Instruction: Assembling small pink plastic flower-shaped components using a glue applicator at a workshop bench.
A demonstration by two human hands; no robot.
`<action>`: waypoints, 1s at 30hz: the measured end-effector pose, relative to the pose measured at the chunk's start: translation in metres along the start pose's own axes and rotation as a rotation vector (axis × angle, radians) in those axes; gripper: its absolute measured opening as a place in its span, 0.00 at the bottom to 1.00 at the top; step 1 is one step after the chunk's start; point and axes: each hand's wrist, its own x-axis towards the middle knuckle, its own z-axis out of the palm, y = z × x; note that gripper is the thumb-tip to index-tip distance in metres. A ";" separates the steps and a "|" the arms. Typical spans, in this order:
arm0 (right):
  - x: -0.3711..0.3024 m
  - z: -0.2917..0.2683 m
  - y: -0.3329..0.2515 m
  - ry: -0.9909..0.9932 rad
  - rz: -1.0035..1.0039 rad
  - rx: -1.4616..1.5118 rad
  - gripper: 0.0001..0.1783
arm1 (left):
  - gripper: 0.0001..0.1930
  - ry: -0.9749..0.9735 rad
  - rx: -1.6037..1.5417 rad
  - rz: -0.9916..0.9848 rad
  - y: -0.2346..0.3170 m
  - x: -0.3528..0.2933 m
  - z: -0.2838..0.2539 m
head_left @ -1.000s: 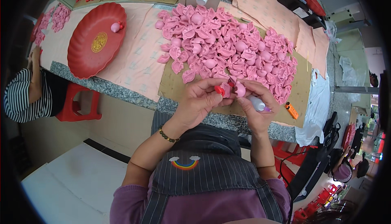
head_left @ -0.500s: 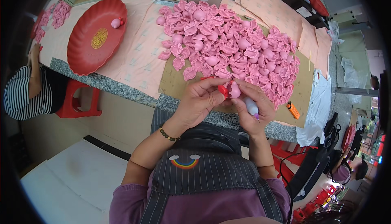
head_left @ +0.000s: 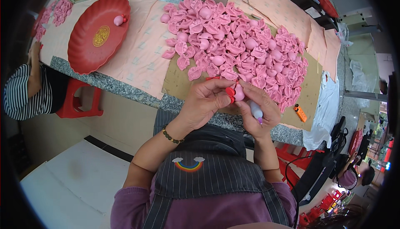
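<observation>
Near the table's front edge my hands meet over a small part. My left hand (head_left: 208, 102), with a beaded bracelet at its wrist, pinches a small glossy red piece (head_left: 230, 94). A rounded pink plastic piece (head_left: 239, 92) touches the red one, and the fingertips of my right hand (head_left: 264, 111) close on it. Tucked in the right palm is a small pale squeeze bottle (head_left: 255, 109) with a purple tip pointing toward me. Just beyond my fingers spreads a heap of pink shell-like pieces (head_left: 233, 41). How the red and pink pieces join is hidden by my fingers.
A red scalloped tray (head_left: 85, 47) at the left holds one pink piece with red bits (head_left: 119, 20). An orange lighter (head_left: 300, 113) lies right of the heap, beside a white plastic bag (head_left: 323, 116). Another person in a striped top (head_left: 17, 91) sits far left, near a red stool (head_left: 81, 100).
My hands stay at the same place. The red piece has turned slightly against the pink one between my fingertips. The whole view has shifted a little.
</observation>
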 end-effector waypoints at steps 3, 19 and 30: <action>0.001 0.000 0.000 -0.001 0.003 -0.001 0.15 | 0.16 -0.001 -0.012 0.001 0.000 0.001 0.000; 0.000 -0.001 -0.001 -0.035 0.021 0.011 0.14 | 0.17 0.006 0.081 0.009 0.003 0.001 0.004; 0.004 0.001 0.003 -0.070 0.011 0.019 0.17 | 0.16 0.089 0.197 0.024 -0.003 0.003 0.007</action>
